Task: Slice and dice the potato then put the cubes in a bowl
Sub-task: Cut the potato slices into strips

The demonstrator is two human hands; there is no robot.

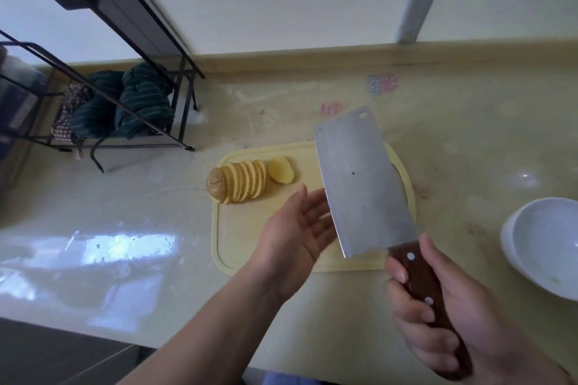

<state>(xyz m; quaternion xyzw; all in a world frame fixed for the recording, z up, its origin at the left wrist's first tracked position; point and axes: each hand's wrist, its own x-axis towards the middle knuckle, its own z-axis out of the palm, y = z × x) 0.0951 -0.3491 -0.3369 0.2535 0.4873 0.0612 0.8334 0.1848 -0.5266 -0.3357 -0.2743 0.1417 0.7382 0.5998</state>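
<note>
Clamping the cleaver [359, 178] by its wooden handle, lower right of frame: right hand [453, 316], blade raised over the board [237, 244]. Hovering beside the blade, fingers straight and holding nothing: left hand [297, 228]. Lying at centre frame on the board's left part, on the surface [125, 212]: potato [237, 181], already fanned into slices. Probably firm, wet, slippery; best pinned flat from above. Waiting at right edge: bowl [544, 244].

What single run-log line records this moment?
stage: potato slices fanned on cutting board, undiced | right hand: grips cleaver | left hand: open | bowl: no cubes
</note>
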